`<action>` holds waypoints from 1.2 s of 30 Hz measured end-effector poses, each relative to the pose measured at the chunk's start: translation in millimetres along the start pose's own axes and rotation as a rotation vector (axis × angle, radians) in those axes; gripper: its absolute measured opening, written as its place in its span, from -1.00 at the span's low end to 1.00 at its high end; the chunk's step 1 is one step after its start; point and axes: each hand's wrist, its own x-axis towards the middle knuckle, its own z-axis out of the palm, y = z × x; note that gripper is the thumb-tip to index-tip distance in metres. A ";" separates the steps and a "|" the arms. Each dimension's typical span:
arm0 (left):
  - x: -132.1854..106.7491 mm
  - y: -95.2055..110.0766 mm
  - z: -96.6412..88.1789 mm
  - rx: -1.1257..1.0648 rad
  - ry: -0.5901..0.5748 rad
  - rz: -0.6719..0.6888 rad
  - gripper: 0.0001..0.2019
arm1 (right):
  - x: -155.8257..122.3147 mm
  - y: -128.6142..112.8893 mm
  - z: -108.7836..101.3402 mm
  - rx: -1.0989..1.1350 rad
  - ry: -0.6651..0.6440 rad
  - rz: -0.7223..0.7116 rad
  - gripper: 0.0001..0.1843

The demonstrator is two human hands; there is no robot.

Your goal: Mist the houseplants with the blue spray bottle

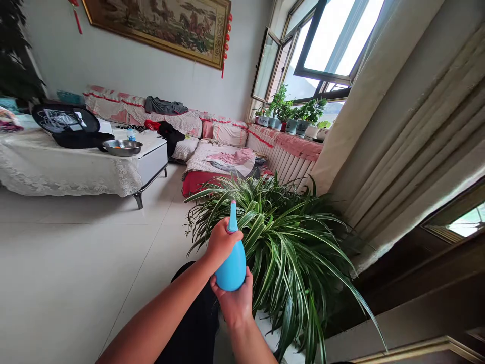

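Note:
A blue spray bottle (232, 268), bulb-shaped with a narrow pink-tipped nozzle, is held upright in front of me. My left hand (221, 243) wraps round its upper part, with the thumb across the neck below the nozzle. Under its rounded base, my right hand (238, 298) cups the bottle from below, thumb up along the side. Just beyond and to the right spreads a large spider plant (282, 237) with long green-and-white striped leaves. The nozzle points up and away, in front of the leaves. The fingers behind the bottle are hidden.
At left stands a table (129, 174) with a lace cloth, a metal bowl (122, 147) and an open black case (68, 124). A sofa (223, 134) with covers lies behind. Potted plants (291, 119) line the windowsill; a long curtain (382, 116) hangs at right.

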 end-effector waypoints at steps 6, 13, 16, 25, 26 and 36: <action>15.7 3.1 6.1 0.092 0.008 0.158 -0.92 | 14.2 -1.7 8.1 -0.039 -0.080 -0.056 -0.58; 20.6 -5.2 4.1 0.121 0.074 0.118 -0.96 | 14.3 -9.0 10.0 -0.042 -0.043 -0.005 -0.55; 17.5 -6.3 6.4 0.140 0.076 0.130 -0.95 | 11.1 -7.4 4.8 -0.023 -0.054 0.014 -0.53; 1.3 -3.8 11.2 0.199 0.078 0.143 -0.99 | 2.5 -6.4 -6.9 -0.020 -0.070 0.006 -0.52; 0.8 -3.5 11.7 0.205 0.077 0.151 -0.99 | 2.2 -6.6 -7.7 -0.014 -0.075 0.001 -0.52; -4.8 0.2 25.6 0.276 0.054 0.156 -0.90 | -5.2 -14.2 -12.2 0.030 -0.026 -0.036 -0.56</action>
